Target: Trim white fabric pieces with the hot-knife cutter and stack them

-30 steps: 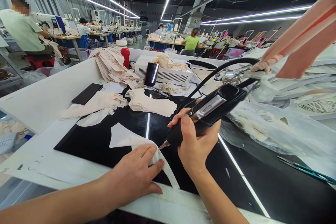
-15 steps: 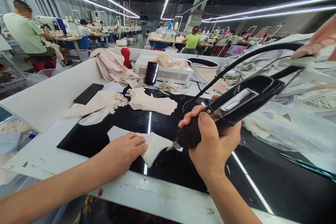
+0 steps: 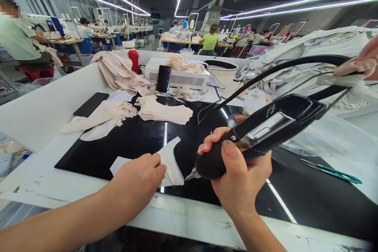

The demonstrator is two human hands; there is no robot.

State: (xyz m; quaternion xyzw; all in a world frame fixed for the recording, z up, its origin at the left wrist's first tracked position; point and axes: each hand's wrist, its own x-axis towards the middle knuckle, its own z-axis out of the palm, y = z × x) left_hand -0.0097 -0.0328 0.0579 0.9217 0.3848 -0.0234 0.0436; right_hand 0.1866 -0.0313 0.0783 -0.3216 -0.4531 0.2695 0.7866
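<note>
My left hand (image 3: 144, 173) has its fingers curled and pressed onto a white fabric piece (image 3: 171, 161) lying on the glossy black board (image 3: 141, 134). Part of the fabric is hidden beneath the hand. Wrapped in my right hand (image 3: 239, 169) is a black corded hand tool (image 3: 265, 130) with a pointed metal tip. The tip is slanted down to the left, right by the fabric's right corner; whether it touches cannot be told. The tool's black cable loops up to the upper right, where another person's hand (image 3: 370, 57) is at the cable.
Stacked cream fabric pieces (image 3: 163, 110) lie beyond my hands, near a black phone (image 3: 91, 104). A white vented box (image 3: 177, 76) carries more fabric at the back. Teal-handled scissors (image 3: 339, 173) and clear plastic bags (image 3: 333, 138) are at right. People sit at sewing machines farther off.
The fabric has been turned, so one end now points up and away. My left hand has shifted slightly and curled more tightly. The tool stays in my right hand, its tip slightly lower.
</note>
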